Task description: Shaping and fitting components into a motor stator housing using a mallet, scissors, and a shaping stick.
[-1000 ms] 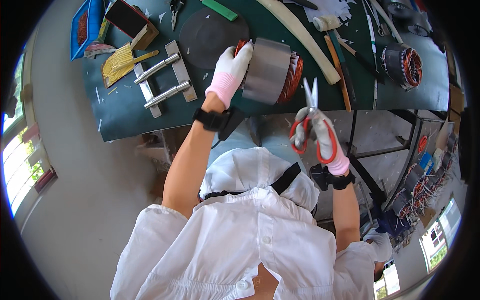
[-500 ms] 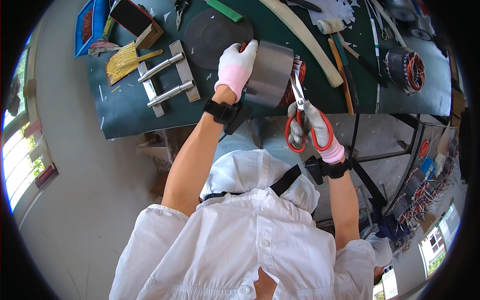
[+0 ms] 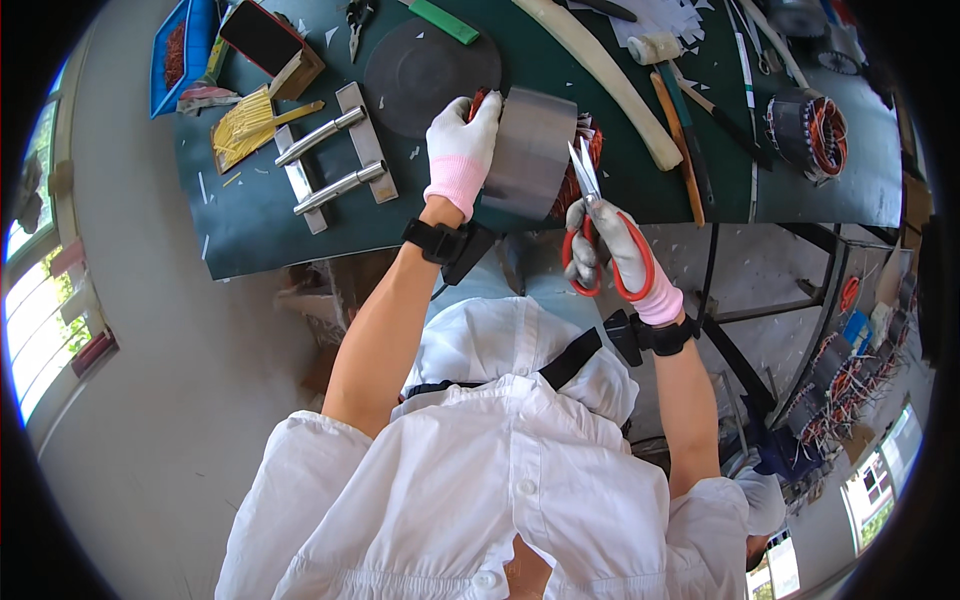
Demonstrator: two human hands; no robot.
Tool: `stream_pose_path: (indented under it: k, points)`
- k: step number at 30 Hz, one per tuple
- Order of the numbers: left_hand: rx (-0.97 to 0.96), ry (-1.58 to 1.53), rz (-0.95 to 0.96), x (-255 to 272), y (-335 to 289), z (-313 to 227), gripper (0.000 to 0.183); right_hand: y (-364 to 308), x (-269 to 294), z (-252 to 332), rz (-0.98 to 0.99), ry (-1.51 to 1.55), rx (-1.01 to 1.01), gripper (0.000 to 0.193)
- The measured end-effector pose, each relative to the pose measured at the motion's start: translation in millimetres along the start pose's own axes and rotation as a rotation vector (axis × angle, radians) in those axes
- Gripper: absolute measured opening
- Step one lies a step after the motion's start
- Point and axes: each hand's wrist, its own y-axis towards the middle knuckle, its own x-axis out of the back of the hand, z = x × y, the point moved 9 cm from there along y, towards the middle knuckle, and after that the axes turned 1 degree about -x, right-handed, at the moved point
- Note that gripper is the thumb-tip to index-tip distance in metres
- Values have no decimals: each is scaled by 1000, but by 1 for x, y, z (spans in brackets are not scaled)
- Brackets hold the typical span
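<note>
A grey metal motor stator [image 3: 533, 150] lies on its side near the table's front edge. Copper windings [image 3: 588, 143] show at its right end, and a little copper at its left end. My left hand [image 3: 462, 140], in a white glove with a pink cuff, is closed about the left end; its fingertips are partly hidden. Red-handled scissors [image 3: 588, 175] are in my gloved right hand [image 3: 622, 245], fingers through the loops. Their blades point away from me beside the right-end windings; whether they touch them I cannot tell.
Behind my left hand lies a dark round disc [image 3: 432, 78]. A metal two-bar frame [image 3: 335, 160] and yellow strips [image 3: 243, 130] are at left. Toward the right are a long pale curved bar [image 3: 610, 85], a mallet [image 3: 655, 48] and another wound stator [image 3: 808, 135].
My left hand has shifted left and slightly down, from the stator's upper edge to its left end. The stator has moved slightly left, and the scissors have moved left and slightly up.
</note>
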Motion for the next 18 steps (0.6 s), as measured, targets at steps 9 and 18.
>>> stream_pose_path:
  k: [9, 18]
  points:
    - [4, -5, -3, 1, 4, 4, 39, -8, -2, -19, 105, 2, -97, 43]
    - [31, 9, -4, 1, 5, 5, 39, -2, 4, -10, -13, -37, -151, 39]
